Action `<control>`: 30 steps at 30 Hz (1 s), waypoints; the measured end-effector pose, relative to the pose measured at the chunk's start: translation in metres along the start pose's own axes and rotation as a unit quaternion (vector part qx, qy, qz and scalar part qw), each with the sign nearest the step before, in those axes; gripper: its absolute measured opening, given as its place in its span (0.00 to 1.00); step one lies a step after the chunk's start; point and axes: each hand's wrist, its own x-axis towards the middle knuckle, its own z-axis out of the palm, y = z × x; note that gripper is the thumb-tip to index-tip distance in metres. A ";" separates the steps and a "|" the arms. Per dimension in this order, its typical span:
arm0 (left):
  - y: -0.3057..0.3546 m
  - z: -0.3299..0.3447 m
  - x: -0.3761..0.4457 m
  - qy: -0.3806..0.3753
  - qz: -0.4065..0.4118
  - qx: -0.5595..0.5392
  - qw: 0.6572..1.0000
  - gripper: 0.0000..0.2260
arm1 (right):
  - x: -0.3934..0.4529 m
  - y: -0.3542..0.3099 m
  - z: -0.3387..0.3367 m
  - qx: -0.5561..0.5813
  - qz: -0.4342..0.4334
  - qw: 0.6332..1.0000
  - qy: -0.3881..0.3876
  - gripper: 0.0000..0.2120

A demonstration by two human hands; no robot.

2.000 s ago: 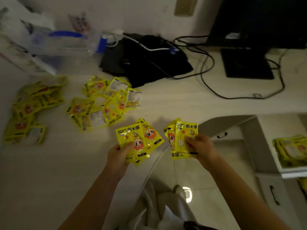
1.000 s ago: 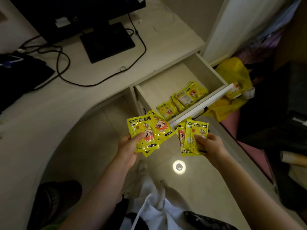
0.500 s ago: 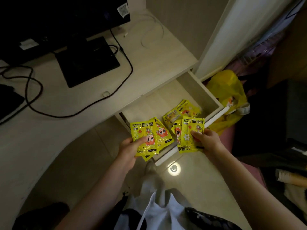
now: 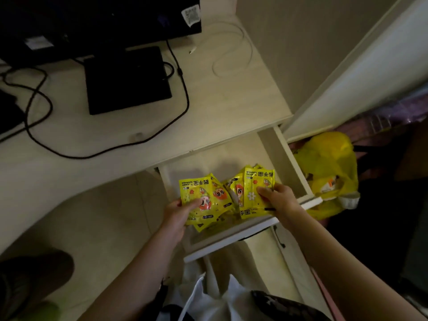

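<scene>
My left hand [image 4: 177, 213] grips a fanned bunch of yellow hand-warmer packets [image 4: 203, 200], thumb on top. My right hand [image 4: 279, 200] pinches a second bunch of the same yellow packets [image 4: 253, 193]. Both bunches hang over the open white desk drawer [image 4: 231, 237], low inside it. Whatever lies on the drawer floor under them is mostly hidden; a few yellow packet edges show behind the right bunch.
The pale desk top [image 4: 208, 117] carries a black monitor stand [image 4: 126, 79], black cables [image 4: 39, 105] and a white cable [image 4: 234, 47]. A yellow plastic bag [image 4: 324, 167] sits on the floor right of the drawer. A white cabinet panel [image 4: 361, 72] rises at right.
The view swung from the desk with packet piles to the open drawer. Both hands carried their packets forward and down over the drawer and now hold them inside it.
</scene>
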 end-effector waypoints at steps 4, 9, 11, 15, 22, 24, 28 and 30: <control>-0.008 0.020 -0.001 0.042 -0.005 -0.037 0.998 0.20 | 0.025 -0.012 -0.010 -0.056 0.004 0.997 -0.047 0.03; -0.021 0.031 0.016 0.080 -0.030 -0.046 0.995 0.19 | 0.059 -0.020 -0.001 -0.119 -0.004 0.990 -0.080 0.08; -0.020 0.034 0.025 0.096 -0.038 -0.053 0.993 0.15 | 0.075 -0.020 0.008 -0.143 -0.012 0.986 -0.087 0.09; -0.015 0.037 0.053 0.127 -0.024 -0.035 0.991 0.10 | 0.104 -0.021 0.028 -0.152 -0.022 0.984 -0.092 0.04; -0.005 0.058 0.106 0.138 -0.002 0.006 0.990 0.10 | 0.148 -0.012 0.067 -0.081 0.058 0.990 -0.102 0.09; -0.006 0.060 0.117 0.137 -0.005 0.004 0.991 0.11 | 0.155 -0.009 0.074 -0.068 0.083 0.988 -0.114 0.10; -0.013 0.057 0.130 0.145 -0.009 0.051 0.988 0.06 | 0.173 0.001 0.072 -0.063 0.099 0.986 -0.117 0.11; -0.016 0.053 0.133 0.147 -0.013 0.063 0.987 0.04 | 0.179 0.004 0.066 -0.080 0.078 0.989 -0.098 0.05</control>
